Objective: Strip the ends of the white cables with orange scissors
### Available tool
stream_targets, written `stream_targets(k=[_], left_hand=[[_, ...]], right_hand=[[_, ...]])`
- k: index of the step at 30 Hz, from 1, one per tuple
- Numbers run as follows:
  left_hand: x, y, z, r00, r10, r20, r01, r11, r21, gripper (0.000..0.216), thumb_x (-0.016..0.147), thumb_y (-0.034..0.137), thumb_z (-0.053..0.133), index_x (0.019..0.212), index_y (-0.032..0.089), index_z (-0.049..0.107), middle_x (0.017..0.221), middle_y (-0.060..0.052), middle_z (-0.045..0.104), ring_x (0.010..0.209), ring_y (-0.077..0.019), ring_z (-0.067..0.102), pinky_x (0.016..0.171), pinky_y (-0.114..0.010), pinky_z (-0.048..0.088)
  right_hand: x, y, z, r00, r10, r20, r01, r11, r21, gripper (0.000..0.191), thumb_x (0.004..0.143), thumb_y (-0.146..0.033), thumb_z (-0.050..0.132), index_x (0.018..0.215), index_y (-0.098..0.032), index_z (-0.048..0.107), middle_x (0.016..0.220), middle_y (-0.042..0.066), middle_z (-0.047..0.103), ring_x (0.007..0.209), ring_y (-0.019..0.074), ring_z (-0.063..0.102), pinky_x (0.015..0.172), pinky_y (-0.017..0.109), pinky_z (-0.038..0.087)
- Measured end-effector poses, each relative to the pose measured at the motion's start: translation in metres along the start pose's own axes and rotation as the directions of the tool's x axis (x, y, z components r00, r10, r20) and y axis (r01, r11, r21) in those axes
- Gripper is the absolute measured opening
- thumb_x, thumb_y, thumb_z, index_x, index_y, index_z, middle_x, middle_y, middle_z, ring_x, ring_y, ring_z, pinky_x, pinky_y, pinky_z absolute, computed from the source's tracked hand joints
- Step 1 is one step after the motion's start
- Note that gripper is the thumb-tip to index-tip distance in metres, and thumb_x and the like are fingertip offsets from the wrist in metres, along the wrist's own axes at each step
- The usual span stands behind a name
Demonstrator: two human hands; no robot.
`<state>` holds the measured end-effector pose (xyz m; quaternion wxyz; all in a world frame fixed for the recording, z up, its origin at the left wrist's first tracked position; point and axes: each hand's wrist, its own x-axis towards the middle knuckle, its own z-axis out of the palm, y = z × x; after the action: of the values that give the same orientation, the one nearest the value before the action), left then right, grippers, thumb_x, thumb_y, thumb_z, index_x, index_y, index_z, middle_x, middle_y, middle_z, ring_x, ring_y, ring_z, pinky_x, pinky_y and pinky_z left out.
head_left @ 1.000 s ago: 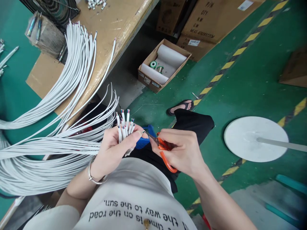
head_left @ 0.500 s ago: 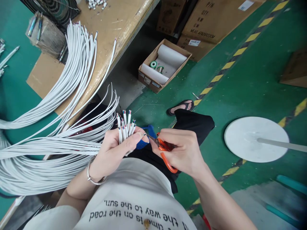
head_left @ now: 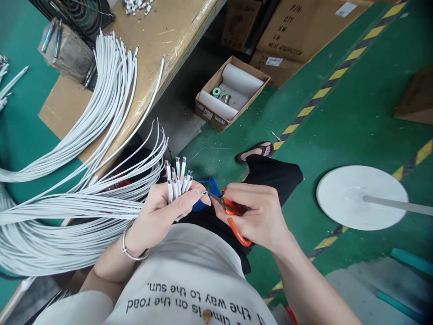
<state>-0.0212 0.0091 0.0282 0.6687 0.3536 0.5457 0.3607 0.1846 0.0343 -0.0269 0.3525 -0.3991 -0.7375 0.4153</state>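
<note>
My left hand (head_left: pixel 169 203) is closed around a bunch of white cables (head_left: pixel 176 183), whose cut ends stick up with small coloured wires showing. Between its thumb and index finger one wire end is pinched, pointing to the right. My right hand (head_left: pixel 255 210) grips orange-handled scissors (head_left: pixel 237 231), with fingers in the loops. The scissor tips are right beside the left thumb and the pinched wire end; whether the blades touch the wire I cannot tell. Long white cables (head_left: pixel 84 205) trail from the left hand off to the left.
More white cables (head_left: pixel 111 85) lie across the brown-covered table (head_left: pixel 162 34). A small open carton (head_left: pixel 218 122) with solder spools stands on the floor by big cartons (head_left: pixel 287 31). To the right is a round white stool (head_left: pixel 345 194). Black-yellow tape (head_left: pixel 306 111) marks the green floor.
Almost nothing differs. The bunch of cable ends has shifted very slightly in the left hand, and the scissors stay at the left fingertips.
</note>
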Motion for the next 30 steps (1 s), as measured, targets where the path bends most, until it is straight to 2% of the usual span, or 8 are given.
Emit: stream_targets(k=[24, 30], left_hand=[[-0.0004, -0.0019, -0.0023, 1.000, 0.013, 0.020, -0.013, 1.000, 0.015, 0.023, 0.101, 0.041, 0.071, 0.092, 0.024, 0.084, 0.068, 0.002, 0.051, 0.063, -0.0102, 0.039, 0.059, -0.029, 0.027], [-0.0004, 0.0003, -0.0026, 0.998, -0.035, 0.058, 0.036, 0.999, -0.010, 0.024, 0.101, 0.041, 0.071, 0.091, 0.022, 0.082, 0.067, 0.003, 0.047, 0.062, -0.0103, 0.034, 0.058, -0.030, 0.023]], right_hand=[[-0.0004, -0.0007, 0.0006, 1.000, -0.003, 0.007, 0.003, 1.000, 0.018, 0.045, 0.080, -0.002, 0.063, 0.064, -0.021, 0.025, 0.060, -0.006, 0.026, 0.057, 0.0076, 0.021, 0.050, 0.026, 0.020], [-0.0021, 0.0038, 0.0014, 0.999, -0.051, -0.020, 0.051, 0.999, 0.003, 0.043, 0.076, -0.001, 0.061, 0.063, -0.021, 0.026, 0.061, -0.007, 0.025, 0.057, 0.0084, 0.021, 0.051, 0.026, 0.020]])
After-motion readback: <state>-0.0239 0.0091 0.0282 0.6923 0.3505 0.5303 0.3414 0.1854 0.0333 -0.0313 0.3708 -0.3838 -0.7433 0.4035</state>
